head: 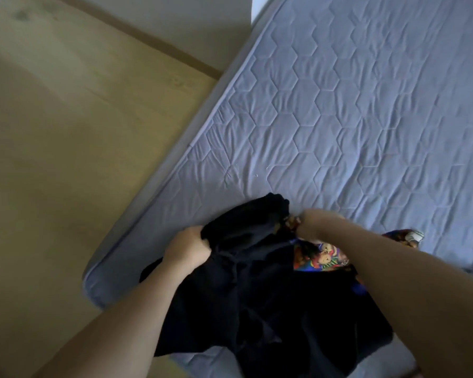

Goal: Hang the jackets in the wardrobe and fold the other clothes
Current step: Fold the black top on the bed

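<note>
You are gripping matt black cloth [257,282] over bright printed fabric [320,259]; mattress [366,118] showing quilted, creased grey textile; floor [66,132] looking smooth, wood-like.

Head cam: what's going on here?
A person stands at the corner of a bed, working a dark garment with both bare hands. The left hand grips a bunch of the black fabric; the right hand pinches its far edge. The garment lies crumpled on the grey quilted mattress, not yet folded. A colourful printed cloth shows from under it, below the right forearm. No wardrobe is in view.
</note>
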